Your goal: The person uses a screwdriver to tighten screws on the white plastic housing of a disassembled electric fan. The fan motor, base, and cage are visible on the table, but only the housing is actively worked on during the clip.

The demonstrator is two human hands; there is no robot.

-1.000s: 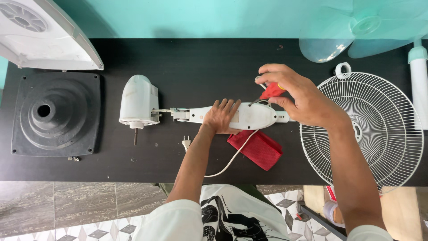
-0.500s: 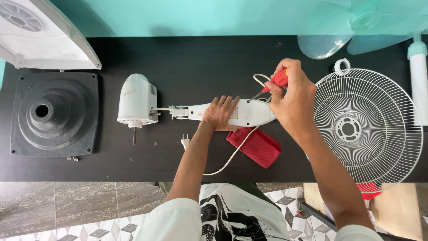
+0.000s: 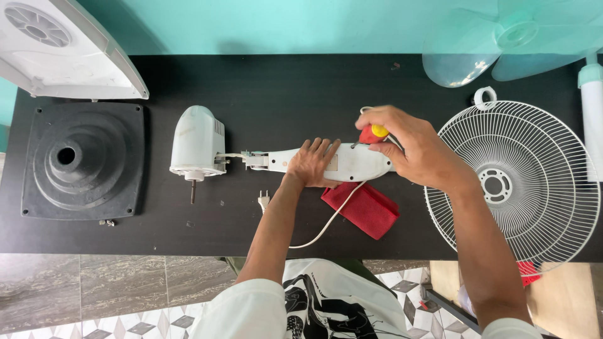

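Left hand (image 3: 315,162) flat, pressing white fan neck (image 3: 352,164) mid-table. Right hand (image 3: 418,150) grips red-yellow screwdriver (image 3: 372,134) at neck's right end. Red cloth (image 3: 362,209) just below, wire grille (image 3: 515,182) close right; bare tabletop (image 3: 301,88) above.

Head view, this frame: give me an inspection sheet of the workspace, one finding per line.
Surface: black table, with small screws near its left front.
Job's things: white fan neck housing lying flat, joined to the white motor unit; red-and-yellow-handled screwdriver.
Clutter: red cloth, black fan base, white base cover, wire fan guard, translucent fan blade.
Hands: left hand pressed flat on the housing; right hand gripping the screwdriver over it.
Cables: white cord running off the table edge; plug lying on the table.
Surroundings: teal wall, patterned tile floor.
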